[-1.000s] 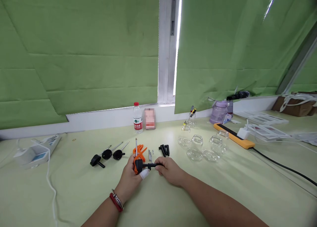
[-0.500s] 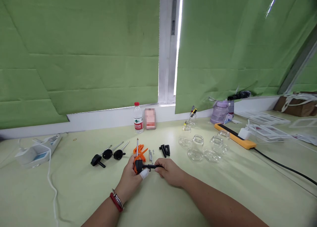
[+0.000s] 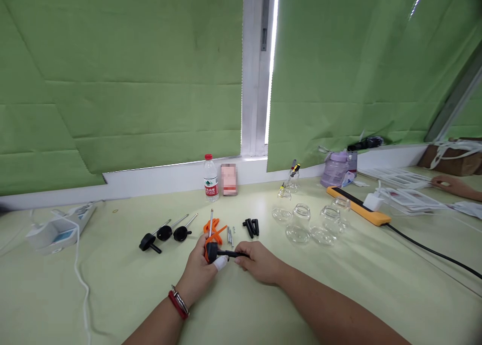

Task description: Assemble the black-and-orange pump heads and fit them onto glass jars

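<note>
Head view: at the far left a power strip (image 3: 85,214) rests on the surface (image 3: 128,284), a white cable (image 3: 86,300) trailing toward the near edge. Next come three black lids (image 3: 181,233), each with a metal rod (image 3: 192,220). The left hand (image 3: 198,267), its thumb wrapped in white, has its grip closed around a black head (image 3: 212,251), held low over the near middle of the surface, a shaft (image 3: 211,223) pointing up and away from it. Orange pieces (image 3: 215,226) lie just beyond; whether the orange strip against the head is joined to it cannot be told. Past them lie metal pins (image 3: 229,236). A black arm (image 3: 230,253) runs from the head to the right hand (image 3: 259,262), whose grip is narrow, thumb and fingers pinched on the arm's end. The arm looks slim, so the left hand does best to keep the head firmly still while the right works lightly, in line, without bending it. Farther right are black handles (image 3: 251,228), glass jars (image 3: 301,212), worth keeping clear of, a yellow strip (image 3: 357,208) and another person's hand (image 3: 446,183).
</note>
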{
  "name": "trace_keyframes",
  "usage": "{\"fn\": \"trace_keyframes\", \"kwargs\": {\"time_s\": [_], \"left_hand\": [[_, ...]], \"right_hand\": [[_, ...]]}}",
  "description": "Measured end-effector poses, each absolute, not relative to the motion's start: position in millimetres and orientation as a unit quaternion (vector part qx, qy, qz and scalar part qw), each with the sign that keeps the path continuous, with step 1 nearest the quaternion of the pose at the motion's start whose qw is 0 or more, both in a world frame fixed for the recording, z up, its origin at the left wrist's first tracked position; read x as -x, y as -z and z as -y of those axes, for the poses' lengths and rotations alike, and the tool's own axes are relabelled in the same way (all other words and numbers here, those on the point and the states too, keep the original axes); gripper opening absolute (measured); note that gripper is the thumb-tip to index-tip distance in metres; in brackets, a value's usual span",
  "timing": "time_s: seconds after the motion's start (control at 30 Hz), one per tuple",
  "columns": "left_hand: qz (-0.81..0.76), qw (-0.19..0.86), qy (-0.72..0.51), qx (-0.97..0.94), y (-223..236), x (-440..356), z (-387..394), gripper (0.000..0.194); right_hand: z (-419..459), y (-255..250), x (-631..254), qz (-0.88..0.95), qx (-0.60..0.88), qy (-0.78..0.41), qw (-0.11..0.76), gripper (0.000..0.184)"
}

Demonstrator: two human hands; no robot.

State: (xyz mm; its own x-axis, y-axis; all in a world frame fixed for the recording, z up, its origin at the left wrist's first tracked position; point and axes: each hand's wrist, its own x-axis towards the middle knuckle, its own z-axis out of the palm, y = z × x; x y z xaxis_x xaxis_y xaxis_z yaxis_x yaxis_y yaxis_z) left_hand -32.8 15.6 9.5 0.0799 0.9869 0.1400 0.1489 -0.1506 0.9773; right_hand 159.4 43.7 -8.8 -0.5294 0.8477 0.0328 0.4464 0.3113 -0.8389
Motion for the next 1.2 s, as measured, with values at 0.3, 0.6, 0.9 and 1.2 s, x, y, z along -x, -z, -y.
{"fn": "trace_keyframes", "kwargs": {"time_s": [0.3, 0.6, 0.9, 1.2], "left_hand": [[-0.484, 0.440, -0.470, -0.592, -10.7, 33.1, -15.5, 0.046], [-0.481, 0.431, -0.471, -0.601, -11.3, 33.9, -15.0, 0.043], [-0.483, 0.436, -0.475, -0.592, -11.7, 33.5, -15.5, 0.044], [-0.489, 0.433, -0.471, -0.593, -13.3, 32.4, -14.6, 0.045]], "right_hand": [[-41.4, 4.9, -159.2, 0.772, 0.422, -0.411, 0.240, 0.012], [-40.4, 6.0, -159.2, 0.783, 0.422, -0.390, 0.238, 0.012], [-40.7, 4.8, -159.1, 0.787, 0.425, -0.383, 0.229, 0.012], [-40.4, 5.3, -159.8, 0.797, 0.422, -0.367, 0.228, 0.013]]}}
